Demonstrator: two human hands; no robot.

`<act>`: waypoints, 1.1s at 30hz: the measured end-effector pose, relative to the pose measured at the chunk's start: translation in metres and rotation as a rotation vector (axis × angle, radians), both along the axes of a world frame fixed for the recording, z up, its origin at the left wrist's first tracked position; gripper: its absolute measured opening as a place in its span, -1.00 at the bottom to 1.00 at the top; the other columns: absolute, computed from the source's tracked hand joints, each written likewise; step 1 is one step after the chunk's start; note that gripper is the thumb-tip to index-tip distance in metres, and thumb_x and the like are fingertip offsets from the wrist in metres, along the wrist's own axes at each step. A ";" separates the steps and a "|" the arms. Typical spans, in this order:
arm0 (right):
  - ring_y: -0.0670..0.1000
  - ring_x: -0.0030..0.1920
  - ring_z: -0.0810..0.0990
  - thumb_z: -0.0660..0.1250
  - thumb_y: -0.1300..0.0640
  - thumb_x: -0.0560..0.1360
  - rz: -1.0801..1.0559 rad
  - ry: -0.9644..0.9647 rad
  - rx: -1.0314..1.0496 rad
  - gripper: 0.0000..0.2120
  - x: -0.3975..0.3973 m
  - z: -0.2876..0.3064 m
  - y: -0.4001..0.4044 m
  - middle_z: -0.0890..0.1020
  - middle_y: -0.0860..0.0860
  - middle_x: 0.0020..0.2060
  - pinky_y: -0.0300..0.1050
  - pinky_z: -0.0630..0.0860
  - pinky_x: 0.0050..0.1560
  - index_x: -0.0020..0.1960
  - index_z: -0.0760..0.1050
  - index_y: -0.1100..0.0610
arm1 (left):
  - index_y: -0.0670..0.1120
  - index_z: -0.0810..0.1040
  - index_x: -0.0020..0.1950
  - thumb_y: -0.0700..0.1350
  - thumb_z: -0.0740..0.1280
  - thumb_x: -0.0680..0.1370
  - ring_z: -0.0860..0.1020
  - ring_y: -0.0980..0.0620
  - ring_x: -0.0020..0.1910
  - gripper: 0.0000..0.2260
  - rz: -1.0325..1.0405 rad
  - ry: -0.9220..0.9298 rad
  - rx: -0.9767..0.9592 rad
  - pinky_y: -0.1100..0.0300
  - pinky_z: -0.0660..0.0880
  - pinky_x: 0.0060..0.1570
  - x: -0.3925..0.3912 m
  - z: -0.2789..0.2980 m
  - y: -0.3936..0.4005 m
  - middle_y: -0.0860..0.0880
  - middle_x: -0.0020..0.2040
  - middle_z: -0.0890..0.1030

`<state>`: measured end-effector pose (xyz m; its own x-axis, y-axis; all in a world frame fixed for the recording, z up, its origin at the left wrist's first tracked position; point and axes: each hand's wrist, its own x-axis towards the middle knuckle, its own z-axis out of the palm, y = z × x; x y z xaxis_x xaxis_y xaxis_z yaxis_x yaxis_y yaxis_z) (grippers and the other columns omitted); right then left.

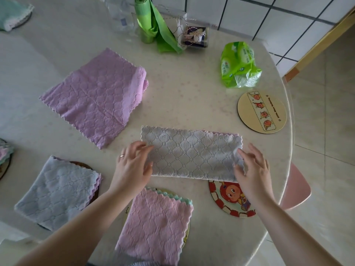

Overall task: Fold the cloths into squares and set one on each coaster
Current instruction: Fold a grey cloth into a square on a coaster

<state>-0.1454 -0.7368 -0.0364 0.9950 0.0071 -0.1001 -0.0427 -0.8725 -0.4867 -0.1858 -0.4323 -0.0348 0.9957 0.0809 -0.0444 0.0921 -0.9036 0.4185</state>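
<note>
A grey cloth (190, 152), folded into a long strip, lies in the middle of the round table (192, 89). My left hand (132, 166) pinches its left end. My right hand (251, 167) grips its right end, where the fabric bunches up. Just under that end sits a red cartoon coaster (228, 198), partly covered. A beige coaster (262, 111) lies bare at the right. A folded pink cloth (157, 225) covers a coaster near me. A folded light-blue cloth (57, 191) rests on a dark coaster (82, 166). A purple cloth (96, 96) lies loosely folded at the far left.
At the back stand a green bag roll (146, 20), a clear bottle (119, 14) and a small box (195, 36). A green tissue pack (238, 64) lies at the right. More cloths sit at the left edge (4, 154) and far corner (13, 14). A pink chair (295, 189) stands beside the table.
</note>
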 end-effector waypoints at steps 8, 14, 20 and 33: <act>0.03 0.51 -0.11 -0.17 -0.25 0.50 0.525 0.063 -0.311 -0.38 0.009 -0.007 0.079 -0.01 0.01 0.52 0.17 -0.32 0.40 0.49 0.06 -0.04 | -0.07 0.32 0.41 0.15 0.05 0.51 0.22 -0.12 0.45 -0.46 -0.439 0.054 0.196 -0.21 0.08 0.41 0.047 -0.021 -0.053 -0.10 0.44 0.31; -0.02 0.49 -0.22 -0.28 -0.36 0.48 0.522 0.073 -0.466 -0.33 0.021 -0.016 0.011 -0.14 -0.03 0.51 0.21 -0.30 0.38 0.49 -0.10 -0.07 | 0.03 0.13 0.49 0.31 -0.06 0.50 0.08 -0.08 0.49 -0.37 -0.424 0.089 0.289 -0.09 -0.10 0.45 0.050 -0.030 -0.003 -0.07 0.51 0.16; 0.01 0.39 0.30 0.11 -0.09 0.54 0.435 -0.030 -0.223 -0.60 0.048 0.001 0.035 0.41 -0.03 0.34 0.27 -0.04 0.44 0.31 0.42 0.02 | 0.08 0.51 0.20 0.08 0.25 0.50 0.43 0.04 0.26 -0.71 -0.502 0.003 0.055 0.03 0.20 0.36 0.036 -0.004 -0.036 0.10 0.21 0.52; 0.07 0.09 0.51 0.24 0.08 0.51 0.478 0.125 -0.276 -0.83 0.110 0.004 0.103 0.57 0.02 0.06 0.00 0.37 0.14 0.07 0.52 0.06 | -0.02 0.60 -0.09 -0.16 0.43 0.41 0.56 0.03 -0.13 -0.89 -0.461 -0.019 -0.092 0.13 0.54 -0.13 0.013 -0.016 -0.054 0.05 -0.13 0.58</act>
